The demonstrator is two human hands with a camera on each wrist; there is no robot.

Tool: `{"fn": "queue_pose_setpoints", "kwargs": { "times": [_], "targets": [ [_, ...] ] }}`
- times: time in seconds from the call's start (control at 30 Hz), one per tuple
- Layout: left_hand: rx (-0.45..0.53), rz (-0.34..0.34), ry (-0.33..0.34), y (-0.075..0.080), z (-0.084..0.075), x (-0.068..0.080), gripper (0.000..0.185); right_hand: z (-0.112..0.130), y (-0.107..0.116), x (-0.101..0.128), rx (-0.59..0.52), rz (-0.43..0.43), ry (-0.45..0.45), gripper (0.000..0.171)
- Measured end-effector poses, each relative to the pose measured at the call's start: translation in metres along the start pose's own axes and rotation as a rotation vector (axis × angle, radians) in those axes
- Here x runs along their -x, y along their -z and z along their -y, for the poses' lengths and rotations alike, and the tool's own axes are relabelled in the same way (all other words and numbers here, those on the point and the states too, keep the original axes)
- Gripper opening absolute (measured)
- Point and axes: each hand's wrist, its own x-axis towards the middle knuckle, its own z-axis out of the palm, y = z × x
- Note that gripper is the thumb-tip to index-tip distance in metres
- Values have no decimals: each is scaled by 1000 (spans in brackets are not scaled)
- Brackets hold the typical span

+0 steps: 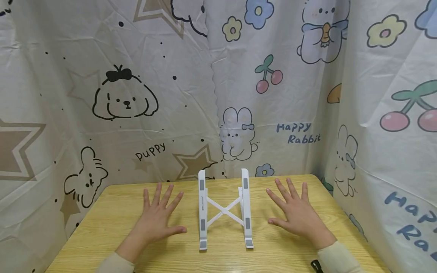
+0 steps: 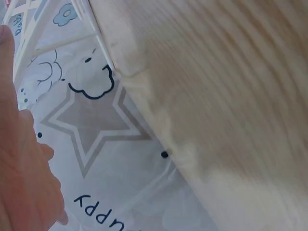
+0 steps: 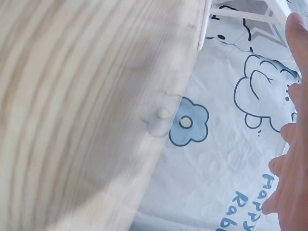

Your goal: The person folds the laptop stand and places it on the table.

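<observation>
Left hand [image 1: 158,218] and right hand [image 1: 297,214] are spread flat, apparently touching the table [image 1: 102,235], flanking the white stand [image 1: 224,210].

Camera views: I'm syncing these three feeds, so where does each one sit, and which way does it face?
Head: on the head, looking forward and down at the white stand between left hand and right hand.
Left wrist: looks past that hand over the table to the curtain.
Right wrist: likewise, mirrored.
Shared: table and curtain.

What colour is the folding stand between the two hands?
White, with grey pads on its two rails; the stand shows best in the head view.
</observation>
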Motion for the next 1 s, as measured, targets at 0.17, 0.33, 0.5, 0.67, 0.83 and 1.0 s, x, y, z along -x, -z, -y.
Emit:
{"fn": "queue_pose_setpoints", "kwargs": {
  "times": [0.17,0.33,0.5,0.67,0.83,1.0],
  "targets": [
    [21,42,31,-4,-7,-3,113,7,-1,-1,-53,2,-22,93],
    [22,80,50,-2,-12,-5,113,13,-6,-2,-132,-1,-50,91],
    [124,92,69,-3,-15,-8,113,19,-3,-4,-239,-17,-80,89],
    [216,84,105,-7,-19,-11,113,25,-4,-7,-308,-49,-93,87],
    [407,122,153,-8,-24,-14,110,30,-6,-8,-382,-52,-119,85],
    [680,197,207,-6,-26,-16,102,36,-7,-9,-486,-60,-142,81]
  ]
}}
